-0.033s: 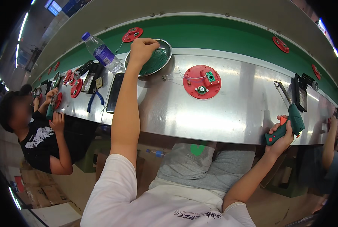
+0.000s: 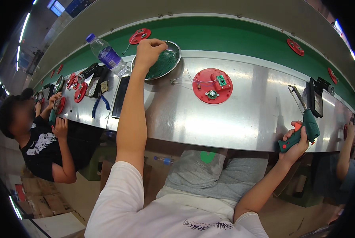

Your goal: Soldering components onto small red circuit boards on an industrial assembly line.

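steel-grey and shiny, the workbench (image 2: 225, 115) curves across the view, with a green conveyor belt (image 2: 233, 35) running behind it. the left hand (image 2: 149, 50) reaches far forward, fingers bunched and curled down over the near rim of a round metal bowl (image 2: 173, 49) filled with small dark green parts (image 2: 163, 63); whether it pinches one of them cannot be told. the right hand (image 2: 294, 144) sits at the bench's near edge, wrapped around the handle of a green soldering gun (image 2: 304, 129) with an orange trigger, its metal tip pointing away over the bench top. between the two hands, a red round disc (image 2: 212, 85) lies flat on the bench, carrying a small green circuit board (image 2: 221, 80) and thin wires trailing toward the bowl. just left of the bowl a clear plastic water bottle (image 2: 108, 55) with a blue cap lies tilted, and blue-handled pliers (image 2: 99, 104) rest beside a dark phone (image 2: 120, 97). further left a co-worker (image 2: 38, 139) in a black shirt works at more red discs (image 2: 80, 92).
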The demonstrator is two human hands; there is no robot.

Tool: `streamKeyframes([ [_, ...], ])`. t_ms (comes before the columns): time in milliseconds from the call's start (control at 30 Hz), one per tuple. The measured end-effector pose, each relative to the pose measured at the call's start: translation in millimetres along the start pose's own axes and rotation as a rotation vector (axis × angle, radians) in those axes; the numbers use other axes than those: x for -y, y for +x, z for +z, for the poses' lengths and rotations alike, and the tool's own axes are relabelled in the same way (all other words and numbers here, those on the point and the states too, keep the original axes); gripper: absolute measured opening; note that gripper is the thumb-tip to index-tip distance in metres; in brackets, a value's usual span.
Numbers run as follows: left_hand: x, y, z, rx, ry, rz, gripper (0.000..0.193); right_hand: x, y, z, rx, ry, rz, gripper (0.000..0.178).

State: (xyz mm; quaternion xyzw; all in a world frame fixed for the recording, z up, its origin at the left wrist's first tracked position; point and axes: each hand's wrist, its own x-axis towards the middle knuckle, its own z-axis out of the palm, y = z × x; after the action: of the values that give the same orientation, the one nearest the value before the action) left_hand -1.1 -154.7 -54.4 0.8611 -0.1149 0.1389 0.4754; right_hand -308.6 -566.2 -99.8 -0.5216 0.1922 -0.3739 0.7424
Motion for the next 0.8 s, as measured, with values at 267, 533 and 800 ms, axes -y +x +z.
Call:
streamKeyframes([
  [267,-38,-11,4,0.080,-0.277,0.123,0.016,3,-4,-3,0.052,-0.025,-0.040,0.030],
  [533,-95,-84,51,0.234,0.086,0.487,0.011,-1,-19,25,0.258,-0.052,-0.106,0.033],
  [800,-88,-122,97,0.130,0.315,0.562,0.016,-12,-37,63,0.483,-0.086,-0.067,0.024],
])
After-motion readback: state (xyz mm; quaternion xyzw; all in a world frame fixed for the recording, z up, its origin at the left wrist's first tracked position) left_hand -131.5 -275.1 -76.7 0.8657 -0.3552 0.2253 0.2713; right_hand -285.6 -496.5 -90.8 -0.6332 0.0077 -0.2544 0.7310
